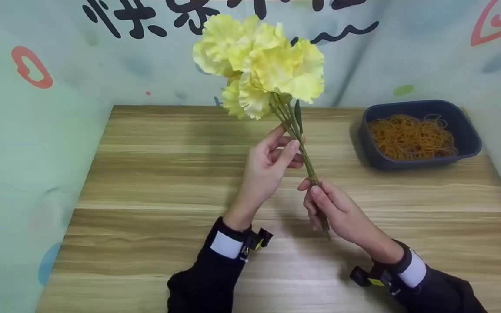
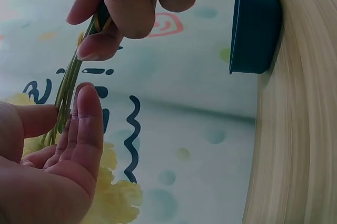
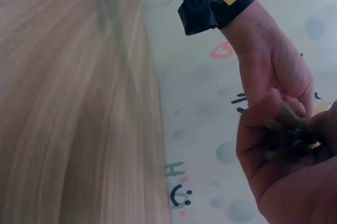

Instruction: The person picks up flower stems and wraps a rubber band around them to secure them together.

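Note:
A bunch of yellow artificial flowers is held tilted above the table, blooms up and away, green stems running down to the right. Partway up the stems, my left hand pinches them between thumb and fingers; its other fingers lie loosely behind. Lower down, my right hand grips the stems, which stick out below the fist. A thin yellowish rubber band circles the stems just above the right thumb. In the right wrist view, cut stem ends show inside the curled right fingers.
At the back right of the wooden table stands a dark blue plastic basket with a heap of yellow-brown rubber bands in it. A pale printed backdrop with black lettering rises behind the table and along its sides.

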Motion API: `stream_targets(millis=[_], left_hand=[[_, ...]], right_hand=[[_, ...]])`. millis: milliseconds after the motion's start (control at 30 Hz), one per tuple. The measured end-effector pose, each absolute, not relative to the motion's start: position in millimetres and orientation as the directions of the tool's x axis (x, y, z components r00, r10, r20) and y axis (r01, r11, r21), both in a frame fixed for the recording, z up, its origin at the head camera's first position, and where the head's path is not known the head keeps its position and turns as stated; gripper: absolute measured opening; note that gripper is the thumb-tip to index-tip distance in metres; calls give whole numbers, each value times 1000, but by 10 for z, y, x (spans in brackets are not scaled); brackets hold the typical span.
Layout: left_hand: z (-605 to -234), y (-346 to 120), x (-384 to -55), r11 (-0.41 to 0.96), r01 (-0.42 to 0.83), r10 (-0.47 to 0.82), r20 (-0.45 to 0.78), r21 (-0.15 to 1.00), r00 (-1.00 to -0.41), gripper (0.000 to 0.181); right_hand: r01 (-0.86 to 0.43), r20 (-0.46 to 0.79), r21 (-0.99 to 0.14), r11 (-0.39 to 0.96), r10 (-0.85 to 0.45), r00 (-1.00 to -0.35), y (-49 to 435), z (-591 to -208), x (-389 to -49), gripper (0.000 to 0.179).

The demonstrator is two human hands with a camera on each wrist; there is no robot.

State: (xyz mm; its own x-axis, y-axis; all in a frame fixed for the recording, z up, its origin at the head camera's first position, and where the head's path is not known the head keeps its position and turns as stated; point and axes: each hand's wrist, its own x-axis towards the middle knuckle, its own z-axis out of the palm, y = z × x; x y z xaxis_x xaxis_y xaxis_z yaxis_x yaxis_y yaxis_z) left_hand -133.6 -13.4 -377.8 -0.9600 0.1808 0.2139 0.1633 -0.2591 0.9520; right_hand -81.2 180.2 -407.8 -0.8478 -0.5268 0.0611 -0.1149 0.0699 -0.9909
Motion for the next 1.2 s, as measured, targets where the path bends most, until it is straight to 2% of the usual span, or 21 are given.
stream_targets(millis=[233, 400, 533, 767, 933, 1200], left_hand=[[-3786, -116, -1321, -206, 181, 202, 222, 962, -954, 53], [-3783, -123, -1284, -165, 180, 208, 212, 970, -955, 52], [-3774, -156, -1267, -119, 170, 215, 193, 978, -957, 53], [-3764, -245, -1288, -48, 122, 222, 130, 991, -966, 55], [-3787, -256, -1304, -4, 103, 225, 102, 995, -969, 56], [-3886, -201, -1339, 110, 91, 240, 62, 990, -969, 58]], right_hand=[[-180, 71, -974, 135, -576, -814, 1802, -4154, -829, 29], [-214, 38, -943, 255, -555, -831, 1800, -4153, -818, 26], [-187, -10, -931, 314, -533, -846, 1790, -4135, -819, 28], [-166, 2, -946, 280, -506, -862, 1773, -4133, -813, 38], [-160, -19, -936, 314, -497, -868, 1791, -4131, -818, 41], [-139, -51, -940, 311, -532, -845, 1823, -4187, -862, 57]])
